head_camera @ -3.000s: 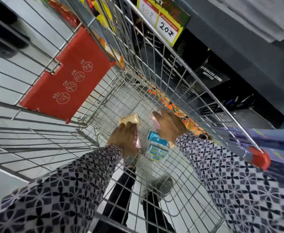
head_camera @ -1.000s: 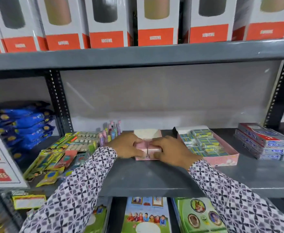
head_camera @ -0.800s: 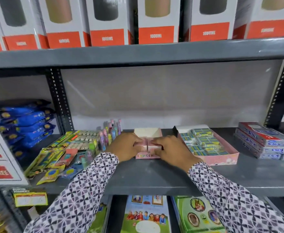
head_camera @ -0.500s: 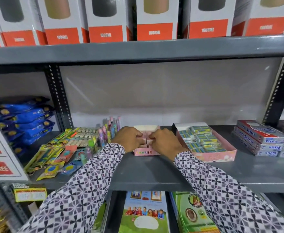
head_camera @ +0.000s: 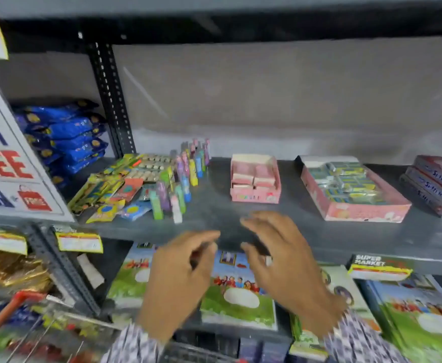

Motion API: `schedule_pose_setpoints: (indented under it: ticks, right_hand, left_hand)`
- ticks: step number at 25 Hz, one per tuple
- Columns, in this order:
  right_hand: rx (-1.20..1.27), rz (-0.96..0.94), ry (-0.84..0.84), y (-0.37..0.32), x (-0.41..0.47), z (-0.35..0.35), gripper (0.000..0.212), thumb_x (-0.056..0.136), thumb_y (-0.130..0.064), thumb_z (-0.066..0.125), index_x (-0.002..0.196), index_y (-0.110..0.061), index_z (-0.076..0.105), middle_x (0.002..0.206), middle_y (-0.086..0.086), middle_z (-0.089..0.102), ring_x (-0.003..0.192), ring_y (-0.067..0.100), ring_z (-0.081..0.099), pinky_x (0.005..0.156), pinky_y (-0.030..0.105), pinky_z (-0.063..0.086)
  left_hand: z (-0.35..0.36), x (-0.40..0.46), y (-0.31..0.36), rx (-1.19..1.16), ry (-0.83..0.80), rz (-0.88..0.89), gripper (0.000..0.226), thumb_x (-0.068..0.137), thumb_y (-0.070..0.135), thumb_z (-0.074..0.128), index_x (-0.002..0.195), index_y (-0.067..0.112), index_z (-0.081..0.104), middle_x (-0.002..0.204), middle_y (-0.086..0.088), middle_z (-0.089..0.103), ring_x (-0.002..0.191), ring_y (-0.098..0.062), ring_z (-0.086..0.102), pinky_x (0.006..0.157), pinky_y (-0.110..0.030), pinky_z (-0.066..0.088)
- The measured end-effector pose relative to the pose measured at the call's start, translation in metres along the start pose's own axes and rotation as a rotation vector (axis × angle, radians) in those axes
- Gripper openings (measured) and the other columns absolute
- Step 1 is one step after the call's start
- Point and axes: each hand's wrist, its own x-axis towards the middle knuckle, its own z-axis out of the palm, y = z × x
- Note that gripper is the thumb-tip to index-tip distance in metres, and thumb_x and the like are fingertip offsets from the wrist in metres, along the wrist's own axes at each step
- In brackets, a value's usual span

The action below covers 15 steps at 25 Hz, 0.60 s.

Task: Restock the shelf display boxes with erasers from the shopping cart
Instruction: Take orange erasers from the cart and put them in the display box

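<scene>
The small pink display box (head_camera: pixel 255 180) stands on the grey shelf (head_camera: pixel 214 208), between a spread of coloured stationery packets (head_camera: pixel 141 184) to its left and a larger pink display box (head_camera: pixel 350 189) to its right. The small box holds pink erasers (head_camera: pixel 254 176) in 2 columns and looks near full, with its cream flap upright at the back. The larger box carries green and yellow eraser packs (head_camera: pixel 345 182) and also looks well filled.

Both hands are below and in front of the shelf edge, well apart from either box. The left hand (head_camera: pixel 180 279) has its fingers loosely curled with nothing seen in them. The right hand (head_camera: pixel 285 260) has its fingers spread and empty; a small pale patch near 1 finger is too blurred to identify. Neither grip is clamped on any item.

Judgement: the placing step for the small box appears complete, and the step in hand is the return for more stock. A red cart handle (head_camera: pixel 7 313) and wire frame show at the lower left, so the shopping cart is close beside the person. No erasers inside it are visible from this view.

The next move calls for a turn down and left to the cart, a pick of further erasers, and a check on which box has room. The small box offers little spare space, so added pieces would need careful seating to avoid toppling the rows.
</scene>
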Motion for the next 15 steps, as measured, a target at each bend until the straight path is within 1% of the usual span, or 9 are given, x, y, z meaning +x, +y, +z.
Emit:
schedule_pose_setpoints:
  ticks: [2,4,6,7,9,11,12,14,15]
  right_hand:
    - [0.107,-0.042,-0.143,-0.025,-0.054,0.025,0.034,0.097,-0.03,0.065,0.131,-0.025,0.065,0.133,-0.006,0.061,0.12,0.018,0.06,0.102,0.028,0.048]
    - [0.167,-0.05,-0.344,-0.038,-0.103,0.062,0.031,0.1,-0.033,0.063,0.13,-0.026,0.064,0.129,-0.009,0.061,0.117,0.017,0.059,0.1,0.028,0.047]
    - [0.161,-0.023,-0.54,-0.034,-0.136,0.1,0.032,0.098,-0.027,0.065,0.128,-0.02,0.066,0.124,-0.003,0.063,0.114,0.022,0.061,0.101,0.033,0.047]
    - [0.142,0.009,-0.666,-0.03,-0.151,0.125,0.035,0.096,-0.027,0.064,0.128,-0.016,0.067,0.125,0.002,0.064,0.113,0.027,0.062,0.102,0.037,0.048]
    - [0.088,0.111,-0.928,-0.017,-0.175,0.177,0.052,0.092,-0.04,0.047,0.13,-0.011,0.067,0.13,0.01,0.064,0.117,0.035,0.062,0.103,0.045,0.048]
    - [0.045,0.19,-1.112,0.003,-0.205,0.225,0.071,0.084,-0.05,0.031,0.136,-0.014,0.064,0.131,0.013,0.062,0.119,0.037,0.061,0.102,0.049,0.05]
    - [0.02,0.219,-1.193,0.012,-0.223,0.251,0.07,0.084,-0.047,0.032,0.139,-0.017,0.061,0.132,0.013,0.062,0.121,0.036,0.061,0.102,0.05,0.051]
    - [-0.01,0.256,-1.337,0.028,-0.264,0.293,0.061,0.086,-0.022,0.049,0.147,-0.023,0.054,0.143,0.01,0.057,0.132,0.033,0.056,0.109,0.046,0.049]
    - [-0.015,0.249,-1.4,0.037,-0.286,0.314,0.067,0.084,-0.009,0.055,0.149,-0.025,0.052,0.149,0.008,0.053,0.136,0.031,0.053,0.11,0.044,0.048]
  left_hand:
    - [0.0,-0.066,-0.019,0.018,-0.102,-0.171,0.03,0.096,0.047,0.065,0.125,0.043,0.071,0.11,0.03,0.073,0.091,0.008,0.07,0.073,-0.007,0.052]
    - [0.0,-0.118,-0.06,0.145,-0.21,-0.323,0.037,0.093,0.032,0.072,0.13,0.037,0.073,0.111,0.018,0.077,0.089,-0.003,0.073,0.071,-0.019,0.055]
    - [0.002,-0.156,-0.104,0.273,-0.318,-0.456,0.047,0.091,0.017,0.076,0.136,0.027,0.072,0.117,0.0,0.08,0.088,-0.021,0.077,0.072,-0.024,0.052]
    - [0.005,-0.176,-0.13,0.312,-0.372,-0.527,0.049,0.091,0.015,0.075,0.14,0.025,0.07,0.122,-0.005,0.079,0.092,-0.025,0.077,0.075,-0.026,0.053]
    - [0.018,-0.215,-0.185,0.355,-0.478,-0.687,0.049,0.095,0.021,0.07,0.144,0.024,0.066,0.13,-0.009,0.076,0.103,-0.03,0.075,0.084,-0.034,0.058]
    - [0.04,-0.252,-0.235,0.371,-0.552,-0.839,0.05,0.096,0.025,0.068,0.145,0.025,0.064,0.132,-0.01,0.075,0.107,-0.031,0.074,0.091,-0.038,0.058]
    - [0.054,-0.272,-0.26,0.358,-0.587,-0.924,0.05,0.095,0.025,0.068,0.145,0.025,0.064,0.135,-0.008,0.074,0.113,-0.03,0.073,0.097,-0.037,0.056]
    - [0.087,-0.314,-0.3,0.305,-0.711,-1.073,0.052,0.093,0.023,0.068,0.144,0.028,0.063,0.144,-0.004,0.068,0.128,-0.027,0.066,0.108,-0.035,0.05]
    - [0.105,-0.335,-0.317,0.271,-0.783,-1.139,0.054,0.092,0.024,0.069,0.145,0.031,0.062,0.15,-0.003,0.064,0.134,-0.027,0.062,0.113,-0.034,0.047]
